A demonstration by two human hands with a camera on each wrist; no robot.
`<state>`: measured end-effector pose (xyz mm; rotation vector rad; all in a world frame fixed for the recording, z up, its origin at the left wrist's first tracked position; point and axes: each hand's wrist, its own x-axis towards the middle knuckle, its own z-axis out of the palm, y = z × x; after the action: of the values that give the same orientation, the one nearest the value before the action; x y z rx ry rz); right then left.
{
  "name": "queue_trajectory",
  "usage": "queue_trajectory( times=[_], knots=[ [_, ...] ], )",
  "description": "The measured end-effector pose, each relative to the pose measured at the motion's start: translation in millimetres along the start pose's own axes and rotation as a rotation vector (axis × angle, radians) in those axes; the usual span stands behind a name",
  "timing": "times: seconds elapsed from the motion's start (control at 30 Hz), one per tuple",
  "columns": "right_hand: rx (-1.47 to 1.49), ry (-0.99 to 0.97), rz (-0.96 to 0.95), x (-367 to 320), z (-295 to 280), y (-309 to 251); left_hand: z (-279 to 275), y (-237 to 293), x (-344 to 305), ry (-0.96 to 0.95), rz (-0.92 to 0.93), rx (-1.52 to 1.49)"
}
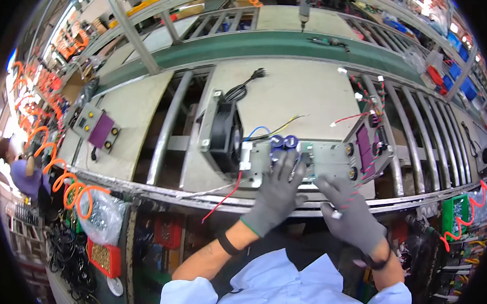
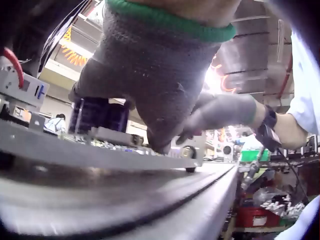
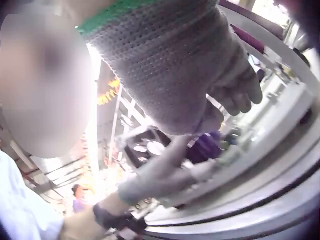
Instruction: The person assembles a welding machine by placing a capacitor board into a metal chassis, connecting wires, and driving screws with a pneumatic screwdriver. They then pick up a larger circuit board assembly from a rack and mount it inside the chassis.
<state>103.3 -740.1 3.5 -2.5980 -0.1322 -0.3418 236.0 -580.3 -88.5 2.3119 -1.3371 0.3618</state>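
My gloved left hand (image 1: 278, 196) reaches over a metal plate with a circuit board (image 2: 115, 142). Its fingers lie stretched out beside two purple-blue capacitors (image 1: 284, 142), with fingertips right at the board. My gloved right hand (image 1: 352, 215) is at the plate's front edge, its fingers loosely bent and nothing visible between them in the right wrist view. A thin red striped wire with a white end (image 1: 337, 215) overlaps this hand in the head view. A black fan (image 1: 226, 136) stands upright at the plate's left end, and a purple-faced panel (image 1: 365, 149) stands at its right end.
Metal rollers (image 1: 416, 133) flank the pale work board (image 1: 300, 89). A similar purple-faced panel (image 1: 101, 130) lies to the left. A coiled black power cord (image 1: 238, 92) sits behind the fan. Orange air hoses (image 1: 65, 181) and a red bin of screws (image 1: 104, 258) are at the left.
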Motion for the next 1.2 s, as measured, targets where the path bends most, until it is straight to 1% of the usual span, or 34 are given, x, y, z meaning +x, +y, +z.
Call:
queue_trajectory(
  times=[0.03, 0.1, 0.13, 0.17, 0.2, 0.23, 0.3, 0.43, 0.47, 0.53, 0.57, 0.6, 0.7, 0.73, 0.83, 0.87, 0.9, 0.93, 0.97, 1.0, 1.07, 1.1, 1.13, 1.17, 1.2],
  knots=[
    [0.041, -0.073, -0.057, -9, -26, -29, -7, 10, -17, -0.006, 0.001, -0.005],
    [0.076, -0.285, -0.290, -16, -71, -77, -6, 15, -51, -0.026, -0.060, -0.098],
    [0.010, -0.186, -0.388, -38, -79, -95, -4, 12, -64, 0.006, -0.086, -0.094],
    [-0.058, -0.185, -0.486, -45, -94, -119, -4, 11, -74, 0.026, -0.146, -0.069],
    [0.017, -0.354, -0.401, -58, -121, -142, -1, 7, -81, 0.034, -0.162, -0.034],
    [-0.008, -0.394, -0.402, -61, -135, -158, 1, 1, -85, 0.042, -0.182, 0.005],
    [-0.103, -0.403, -0.375, -75, -143, -179, 5, -4, -90, 0.045, -0.132, 0.058],
    [-0.389, -0.455, -0.385, -101, -138, -204, 6, 0, -87, 0.038, -0.103, 0.096],
    [-0.433, -0.478, -0.393, -108, -133, -206, 6, -2, -86, 0.050, -0.108, 0.088],
    [-0.510, -0.588, -0.417, -100, -148, -221, 6, -2, -84, 0.043, -0.117, 0.085],
    [-0.456, -0.623, -0.357, -99, -151, -227, 9, -2, -84, 0.063, -0.094, 0.158],
    [-0.401, -0.661, -0.282, -99, -152, -229, 10, -4, -85, 0.074, -0.089, 0.154],
    [-0.528, -0.563, -0.168, -100, -147, -244, 9, 1, -83, 0.056, -0.098, 0.146],
    [-0.609, -0.623, -0.339, -84, -162, -238, 9, 0, -84, 0.057, -0.089, 0.123],
    [-0.620, -0.593, -0.477, -67, -154, -225, 10, -4, -81, 0.078, -0.052, 0.080],
    [-0.574, -0.648, -0.448, -58, -156, -224, 9, -4, -80, 0.082, -0.054, 0.113],
    [-0.561, -0.621, -0.443, -49, -154, -208, 10, -6, -79, 0.020, -0.102, 0.115],
    [-0.548, -0.594, -0.438, -40, -152, -192, 0, -3, -76, -0.080, -0.137, 0.155],
    [-0.535, -0.567, -0.433, -31, -150, -175, -5, -6, -72, -0.094, -0.062, 0.186],
    [-0.545, -0.490, -0.322, -14, -155, -153, -13, -7, -69, -0.105, 0.014, 0.217],
    [-0.569, -0.336, -0.139, 35, -179, -106, -2, -28, -67, 0.141, -0.010, -0.024],
    [-0.576, -0.261, -0.060, 65, -194, -82, -5, -29, -62, 0.102, -0.064, -0.057],
    [-0.579, -0.186, 0.015, 95, -208, -59, -2, -32, -61, 0.104, -0.100, -0.067],
    [-0.712, -0.180, 0.084, 123, -225, -32, 2, -35, -61, 0.103, -0.134, -0.078],
    [-0.738, -0.276, 0.292, 155, -244, -12, 7, -36, -60, 0.160, -0.129, -0.067]
  ],
)
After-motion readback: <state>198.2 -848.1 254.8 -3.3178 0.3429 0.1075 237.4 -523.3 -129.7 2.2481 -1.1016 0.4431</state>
